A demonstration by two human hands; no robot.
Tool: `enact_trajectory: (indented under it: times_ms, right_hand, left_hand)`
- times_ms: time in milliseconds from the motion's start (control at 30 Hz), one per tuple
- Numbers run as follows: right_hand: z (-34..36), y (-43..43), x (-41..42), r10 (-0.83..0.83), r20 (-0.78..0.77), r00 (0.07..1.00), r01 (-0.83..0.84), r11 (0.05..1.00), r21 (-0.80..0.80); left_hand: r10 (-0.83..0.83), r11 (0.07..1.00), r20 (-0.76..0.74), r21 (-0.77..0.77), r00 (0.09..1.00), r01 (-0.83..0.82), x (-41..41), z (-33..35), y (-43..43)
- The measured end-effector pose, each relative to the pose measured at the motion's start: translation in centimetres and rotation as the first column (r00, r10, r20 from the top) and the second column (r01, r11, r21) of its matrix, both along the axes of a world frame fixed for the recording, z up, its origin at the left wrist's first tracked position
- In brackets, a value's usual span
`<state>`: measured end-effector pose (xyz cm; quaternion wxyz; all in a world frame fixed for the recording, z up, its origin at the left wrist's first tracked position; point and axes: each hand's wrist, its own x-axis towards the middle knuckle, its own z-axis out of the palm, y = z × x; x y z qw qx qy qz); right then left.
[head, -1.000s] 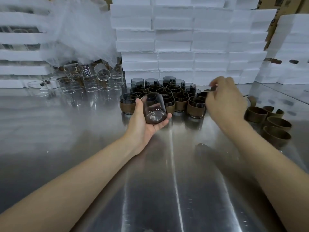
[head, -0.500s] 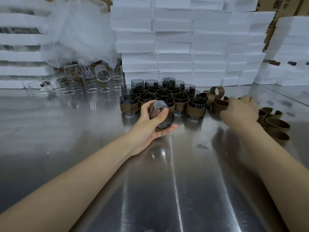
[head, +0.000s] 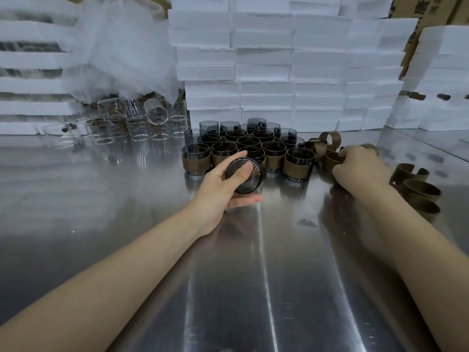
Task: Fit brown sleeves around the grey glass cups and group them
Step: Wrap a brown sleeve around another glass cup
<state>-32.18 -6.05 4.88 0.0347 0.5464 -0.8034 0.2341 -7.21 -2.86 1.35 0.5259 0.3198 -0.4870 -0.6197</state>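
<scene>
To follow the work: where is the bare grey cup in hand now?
In the head view, the bare grey cup is near the centre, gripped by the left hand, just in front of the sleeved cups.

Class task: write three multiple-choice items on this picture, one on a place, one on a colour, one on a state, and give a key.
1. Where do the loose sleeves lie?
A right of the grouped cups
B left of them
C behind them

2. The sleeves are:
A white
B brown
C blue

3. The cup in the left hand is:
A bare
B sleeved
C full

Key:
1 A, they lie by the right hand.
2 B, all are plainly brown.
3 A, only grey glass shows.
</scene>
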Motion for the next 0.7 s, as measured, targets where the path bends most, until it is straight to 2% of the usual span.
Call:
enact_trajectory:
  times_ms: [100,167,233,333,400,467,533,633,700]
  right_hand:
    - [0.2,0.1,0.3,0.006,0.095,0.995,0.006,0.992,-0.127]
    - [0.2,0.0,0.3,-0.036,0.026,0.999,0.04,0.984,-0.174]
    - [0.0,-0.1,-0.1,-0.056,-0.065,0.996,0.05,0.994,-0.095]
    - [-0.4,-0.3,-0.5,0.0,0.057,0.998,-0.005,0.996,0.083]
    - [-0.6,-0.3,-0.3,0.024,0.091,0.996,-0.031,0.996,0.078]
    - [-0.5,-0.3,0.0,0.008,0.08,0.997,-0.003,0.998,-0.066]
    - [-0.1,0.1,0.3,0.014,0.051,0.999,0.001,0.96,-0.28]
    - [1.1,0.7,1.2,0.164,0.156,0.974,-0.059,0.85,-0.523]
    - [1.9,1.3,2.5,0.328,0.246,0.912,-0.108,0.771,-0.628]
  left_hand:
    - [0.012,1.0,0.004,0.001,1.0,-0.012,0.0,-0.1,-0.1]
    - [0.019,1.0,0.013,0.003,1.0,-0.019,0.0,-0.1,-0.2]
    - [0.02,1.0,0.017,-0.001,1.0,-0.02,-0.1,-0.2,-0.3]
    - [0.035,0.999,0.02,-0.005,0.999,-0.035,-0.1,-0.2,-0.4]
    - [0.046,0.999,0.02,0.003,0.999,-0.046,-0.2,-0.3,-0.5]
    - [0.043,0.999,0.018,0.018,0.999,-0.044,-0.2,-0.3,-0.5]
    - [0.04,0.999,0.024,0.027,0.999,-0.041,-0.1,-0.3,-0.5]
    - [0.023,1.0,0.036,0.01,0.999,-0.023,0.0,-0.3,-0.5]
    - [0.016,1.0,0.051,-0.016,0.999,-0.015,0.0,-0.3,-0.4]
